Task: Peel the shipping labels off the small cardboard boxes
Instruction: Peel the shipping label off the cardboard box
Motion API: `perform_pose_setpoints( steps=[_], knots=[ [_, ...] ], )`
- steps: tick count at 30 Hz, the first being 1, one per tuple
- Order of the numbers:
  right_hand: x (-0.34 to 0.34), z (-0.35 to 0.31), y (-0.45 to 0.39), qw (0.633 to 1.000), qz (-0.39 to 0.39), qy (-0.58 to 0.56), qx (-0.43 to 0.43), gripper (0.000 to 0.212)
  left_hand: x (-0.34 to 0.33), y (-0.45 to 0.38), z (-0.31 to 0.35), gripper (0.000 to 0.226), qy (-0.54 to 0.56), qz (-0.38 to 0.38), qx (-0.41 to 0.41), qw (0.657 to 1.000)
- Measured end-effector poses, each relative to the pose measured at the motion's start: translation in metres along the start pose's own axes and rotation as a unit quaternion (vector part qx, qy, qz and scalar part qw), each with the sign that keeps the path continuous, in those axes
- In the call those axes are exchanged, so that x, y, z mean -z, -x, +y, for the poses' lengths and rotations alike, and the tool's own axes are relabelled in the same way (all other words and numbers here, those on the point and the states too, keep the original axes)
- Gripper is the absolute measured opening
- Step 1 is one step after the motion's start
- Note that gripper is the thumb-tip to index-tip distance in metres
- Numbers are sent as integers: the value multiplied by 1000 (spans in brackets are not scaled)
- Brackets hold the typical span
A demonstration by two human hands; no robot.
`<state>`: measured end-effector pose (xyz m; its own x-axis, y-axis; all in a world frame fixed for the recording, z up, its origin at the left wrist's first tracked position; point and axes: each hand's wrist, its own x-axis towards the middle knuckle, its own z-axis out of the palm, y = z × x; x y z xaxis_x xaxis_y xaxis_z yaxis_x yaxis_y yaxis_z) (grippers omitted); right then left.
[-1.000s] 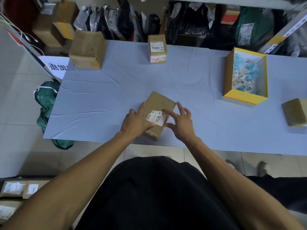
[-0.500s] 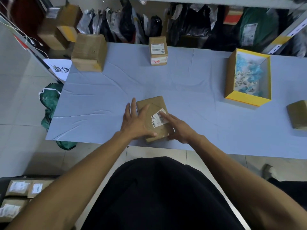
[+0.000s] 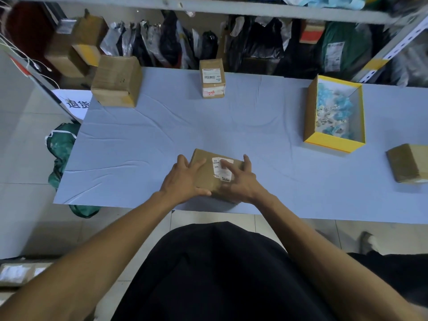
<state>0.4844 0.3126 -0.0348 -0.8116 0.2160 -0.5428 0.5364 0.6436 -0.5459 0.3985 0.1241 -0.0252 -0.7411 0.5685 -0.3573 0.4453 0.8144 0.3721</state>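
Small box under our hands: brown cardboard box (image 3: 206, 172) lying flat on the pale blue table cover (image 3: 162, 140), low in the middle of the frame, near the table's front edge
Shipping label: white label (image 3: 221, 169) with black print on the box's top face, toward its right side; we see it stuck down, though the part under our fingers is blurred
Far left of frame: green bag (image 3: 60, 154) on the tiled floor beside the table's left edge; labelled flat boxes (image 3: 16, 272) at the lower left corner
Upper left: plain brown box (image 3: 115, 81) at the table's back left corner, no label showing to us
Left hand: our left hand (image 3: 185, 179) lies over the box's left side, fingers spread across the top and the thumb curled round the near edge, holding it in place
Upper centre: small upright box (image 3: 212, 77) at the back edge, with a white barcode label (image 3: 209, 74) on its face
Right hand: our right hand (image 3: 240, 179) rests on the box's right part, fingers fairly straight, fingertips on the label; blur keeps us from telling whether they pinch an edge
Upper right: open yellow-rimmed box (image 3: 333, 144) holding bluish scraps
Far right edge: another brown box (image 3: 407, 163), partly cut off
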Motion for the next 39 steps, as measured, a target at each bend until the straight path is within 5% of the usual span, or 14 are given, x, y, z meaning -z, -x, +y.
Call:
perform_pose_setpoints(
  steps=[3,6,9,18,33,39],
  knots=[
    [-6,8,-4,997,34,19,74,76,-3,2,9,103,1,49,3,999],
    [0,12,-11,990,12,54,126,71,1,-12,7,118,-18,-17,-41,999],
    [4,9,-11,995,14,-7,102,76,0,-14,6,129,-13,-71,-46,996],
    [-8,-6,-5,984,133,-87,81,42,-11,-2,9,127,47,-18,-7,999],
    [-7,-12,-16,987,121,-87,53,33,-11,-2,11,129,60,-15,3,998],
    [-9,-9,-9,985,116,-111,69,50,-11,-2,11,128,58,-17,5,998]
  ],
)
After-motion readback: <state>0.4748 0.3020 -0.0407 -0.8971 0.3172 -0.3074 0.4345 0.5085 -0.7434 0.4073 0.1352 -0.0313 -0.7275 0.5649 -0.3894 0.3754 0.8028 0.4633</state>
